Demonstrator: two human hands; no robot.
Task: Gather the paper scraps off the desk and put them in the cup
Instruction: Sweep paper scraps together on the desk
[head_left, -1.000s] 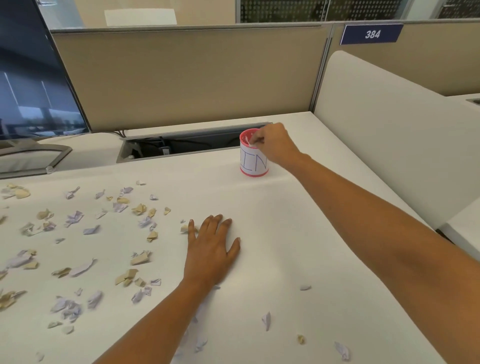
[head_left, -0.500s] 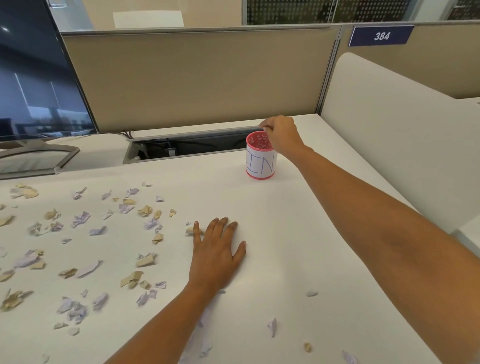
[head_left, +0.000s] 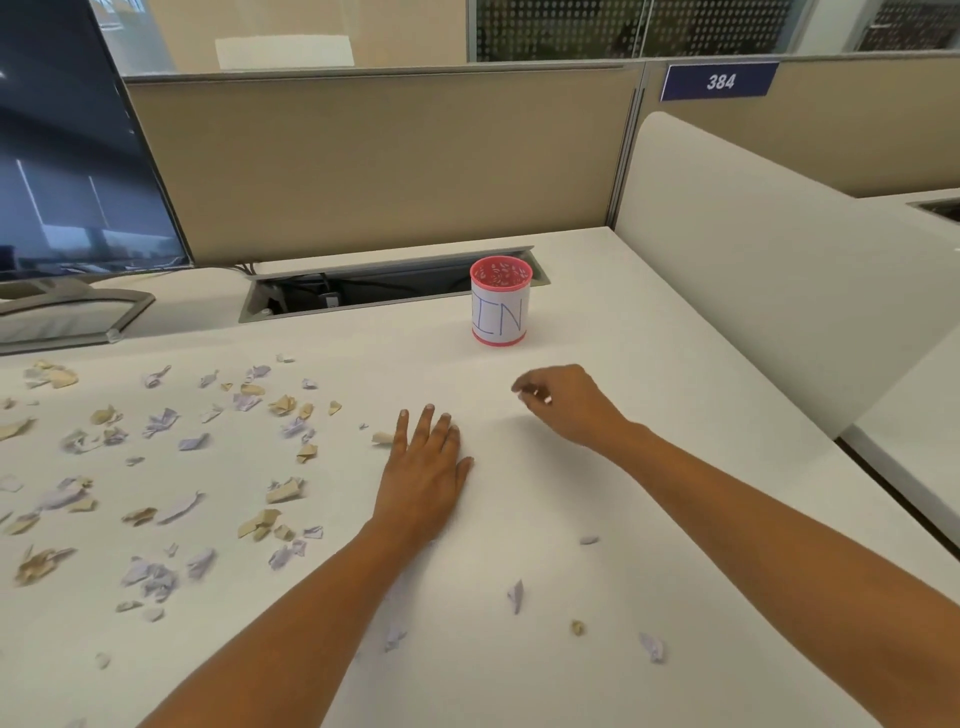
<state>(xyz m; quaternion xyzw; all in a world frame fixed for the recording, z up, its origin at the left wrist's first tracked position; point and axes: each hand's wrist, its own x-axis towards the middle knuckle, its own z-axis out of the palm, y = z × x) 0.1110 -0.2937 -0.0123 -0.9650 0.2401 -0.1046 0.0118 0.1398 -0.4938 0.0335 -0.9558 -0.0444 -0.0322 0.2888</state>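
A pink cup (head_left: 500, 301) with a white label reading "IN" stands upright at the back of the white desk (head_left: 649, 426). Several tan and lilac paper scraps (head_left: 283, 405) lie scattered over the left half, and a few more (head_left: 515, 596) lie near the front right. My left hand (head_left: 423, 475) rests flat on the desk, palm down, fingers spread, beside a tan scrap (head_left: 383, 438). My right hand (head_left: 569, 402) hovers in front of the cup, fingers loosely curled and apart, nothing visible in it.
A dark monitor (head_left: 72, 156) on its stand occupies the back left. An open cable tray (head_left: 363, 291) runs behind the cup. A beige partition (head_left: 389, 166) closes the back, and a white side panel (head_left: 753, 260) borders the desk on the right.
My right hand has left the cup's rim and moved back toward me, down to the desk in front of the cup. My left hand has stayed flat in place.
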